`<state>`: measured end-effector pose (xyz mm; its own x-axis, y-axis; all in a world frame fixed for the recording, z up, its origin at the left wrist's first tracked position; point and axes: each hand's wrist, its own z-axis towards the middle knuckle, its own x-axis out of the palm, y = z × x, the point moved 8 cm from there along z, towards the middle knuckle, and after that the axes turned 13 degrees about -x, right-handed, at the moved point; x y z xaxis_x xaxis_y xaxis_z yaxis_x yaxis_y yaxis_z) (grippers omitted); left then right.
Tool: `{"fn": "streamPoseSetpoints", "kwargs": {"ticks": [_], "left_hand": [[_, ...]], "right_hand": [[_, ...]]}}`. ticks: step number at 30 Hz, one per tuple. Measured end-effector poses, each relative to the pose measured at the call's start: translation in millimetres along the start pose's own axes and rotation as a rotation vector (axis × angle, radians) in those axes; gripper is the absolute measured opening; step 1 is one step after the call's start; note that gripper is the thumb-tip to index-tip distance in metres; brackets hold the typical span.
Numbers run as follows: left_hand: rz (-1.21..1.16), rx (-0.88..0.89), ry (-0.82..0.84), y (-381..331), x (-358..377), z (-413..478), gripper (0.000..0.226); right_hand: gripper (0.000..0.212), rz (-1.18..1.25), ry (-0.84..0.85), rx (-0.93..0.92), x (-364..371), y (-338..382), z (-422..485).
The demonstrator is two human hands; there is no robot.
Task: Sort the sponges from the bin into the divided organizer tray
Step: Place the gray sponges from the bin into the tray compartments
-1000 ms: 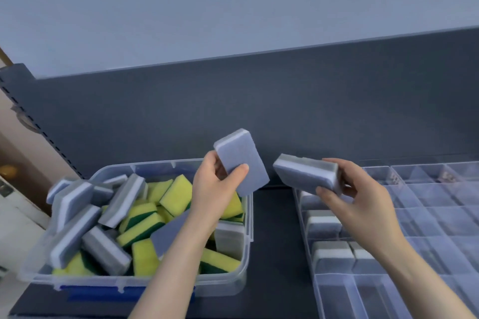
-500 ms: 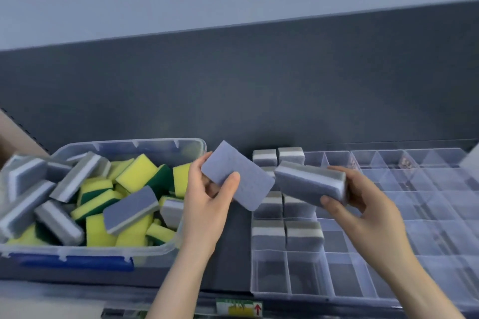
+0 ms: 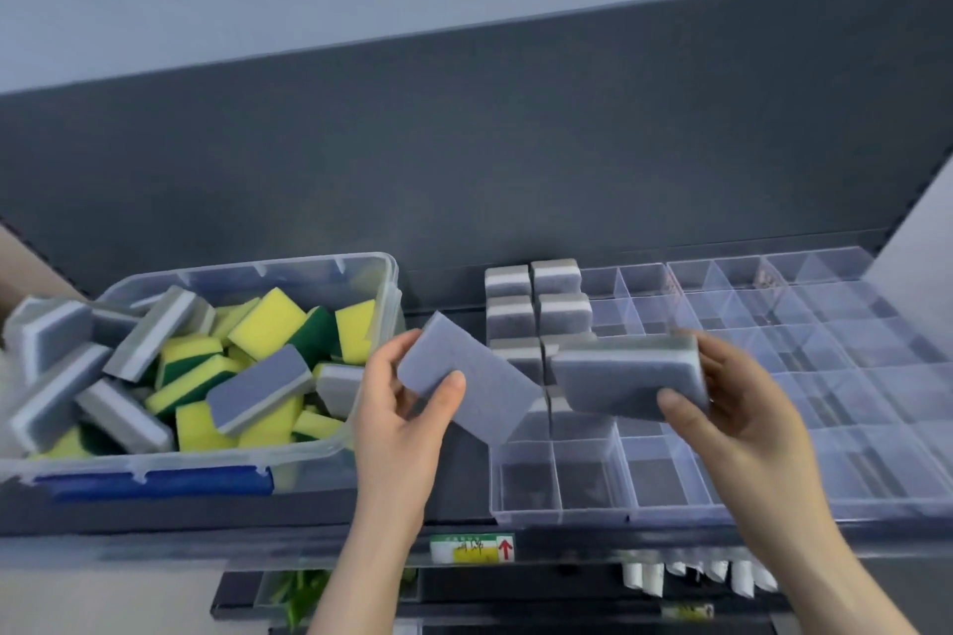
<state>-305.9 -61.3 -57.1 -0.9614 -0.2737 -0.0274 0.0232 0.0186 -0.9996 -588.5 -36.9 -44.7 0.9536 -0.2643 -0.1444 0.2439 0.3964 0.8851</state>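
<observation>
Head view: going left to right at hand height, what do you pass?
clear bin of sponges → left hand → the grey sponge it grips → second grey sponge → right hand gripping it → empty compartments of the organizer tray

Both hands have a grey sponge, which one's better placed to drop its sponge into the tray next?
Probably the right hand: its grey sponge hangs over the tray, beside the filled compartments. The left hand holds the other sponge nearer the bin.
</observation>
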Motion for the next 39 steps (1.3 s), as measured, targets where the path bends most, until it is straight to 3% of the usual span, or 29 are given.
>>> {"fn": "streamPoseSetpoints", "kwargs": {"ticks": [9,20,33,39], "left_hand": [[0.041,-0.012,0.054,21,0,-20,0.05],[0.291,0.035,0.136,43,16,-25,0.053],[0.56,0.07,0.325,51,35,-29,0.065],[0.697,0.088,0.382,62,45,-29,0.052]], "right_hand": [[0.039,0.0,-0.002,0.044,-2,-3,-23],[0.057,-0.208,0.093,-0.007,8,-18,-33],[0.047,-0.423,0.388,-0.027,31,-16,-25],[0.043,-0.53,0.533,0.049,44,-35,-30]]}}
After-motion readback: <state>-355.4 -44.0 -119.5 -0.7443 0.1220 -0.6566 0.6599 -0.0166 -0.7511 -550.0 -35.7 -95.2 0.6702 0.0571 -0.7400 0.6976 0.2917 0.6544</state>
